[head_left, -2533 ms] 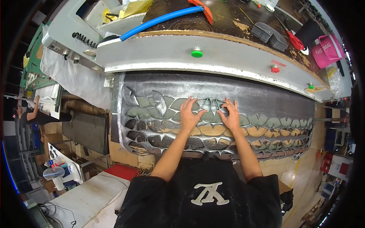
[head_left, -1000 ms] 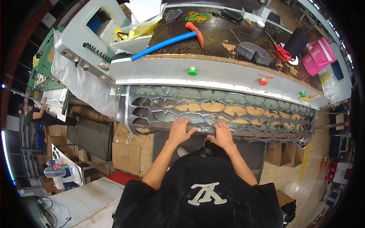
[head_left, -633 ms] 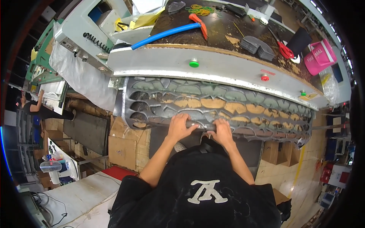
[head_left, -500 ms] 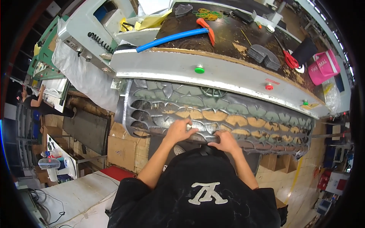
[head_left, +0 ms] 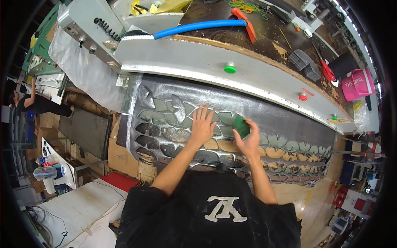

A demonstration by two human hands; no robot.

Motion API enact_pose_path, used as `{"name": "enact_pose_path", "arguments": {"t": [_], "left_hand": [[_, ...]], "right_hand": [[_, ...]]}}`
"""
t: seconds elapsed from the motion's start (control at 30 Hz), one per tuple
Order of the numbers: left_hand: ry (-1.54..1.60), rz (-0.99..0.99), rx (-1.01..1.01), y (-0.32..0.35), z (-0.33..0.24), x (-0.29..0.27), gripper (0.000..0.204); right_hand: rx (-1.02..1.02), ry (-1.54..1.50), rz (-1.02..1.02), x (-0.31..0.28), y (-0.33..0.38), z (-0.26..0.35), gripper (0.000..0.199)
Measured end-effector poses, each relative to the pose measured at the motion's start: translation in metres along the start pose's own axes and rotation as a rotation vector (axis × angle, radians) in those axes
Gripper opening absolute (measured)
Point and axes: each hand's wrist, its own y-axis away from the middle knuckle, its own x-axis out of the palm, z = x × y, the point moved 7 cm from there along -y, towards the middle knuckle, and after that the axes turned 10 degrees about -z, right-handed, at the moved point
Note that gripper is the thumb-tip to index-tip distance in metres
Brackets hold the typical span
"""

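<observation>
A shiny dark-grey sheet (head_left: 173, 89) lies before me, cut into several rows of petal-shaped openings. My left hand (head_left: 202, 127) rests on it with straight, slightly spread fingers, over the upper rows. Close by on the right, my right hand (head_left: 249, 141) grips a dark green cutting die (head_left: 241, 126) between thumb and fingers, over the cut rows. The die's lower side is hidden. Left of my left hand, a loose curved grey piece (head_left: 178, 108) lies on the sheet.
Across the back runs a pale machine beam (head_left: 182, 58) with a green button (head_left: 230, 68) and a red button (head_left: 303, 96). On its top lie an orange-headed hammer with a blue handle (head_left: 198, 28), stacked grey pieces (head_left: 304, 65), red scissors (head_left: 327, 71) and a pink bucket (head_left: 358, 84).
My hands have left the sheet's near edge and moved up over it. The die, earlier lying by the beam, is now in my right hand. More uncut sheet shows below the beam.
</observation>
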Motion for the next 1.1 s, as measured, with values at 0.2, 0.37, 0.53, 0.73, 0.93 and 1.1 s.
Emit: {"name": "enact_pose_path", "arguments": {"t": [0.2, 0.37, 0.53, 0.73, 0.93, 1.1], "left_hand": [[0.832, 0.078, -0.126, 0.021, -0.104, -0.028, 0.046], [0.801, 0.197, -0.429, 0.034, -0.120, -0.016, 0.037], [0.213, -0.040, -0.598, -0.003, 0.006, 0.000, 0.036], [0.292, -0.087, -0.150, -0.013, -0.068, 0.015, 0.056], [0.370, -0.013, -0.058, 0.016, -0.141, 0.086, 0.054], [0.391, -0.225, -0.194, 0.022, -0.137, 0.088, 0.043]], "right_hand": [[0.580, -0.558, -0.118, -0.045, 0.086, 0.000, 0.044], [0.451, -0.331, 0.003, -0.057, 0.107, 0.005, 0.041], [0.816, -0.552, -0.217, -0.060, 0.077, -0.051, 0.047], [0.607, 0.262, 0.130, -0.081, 0.038, -0.153, 0.056], [0.003, 0.284, 0.150, -0.087, 0.028, -0.160, 0.033], [0.080, 0.063, 0.093, -0.084, 0.040, -0.186, 0.048]]}}
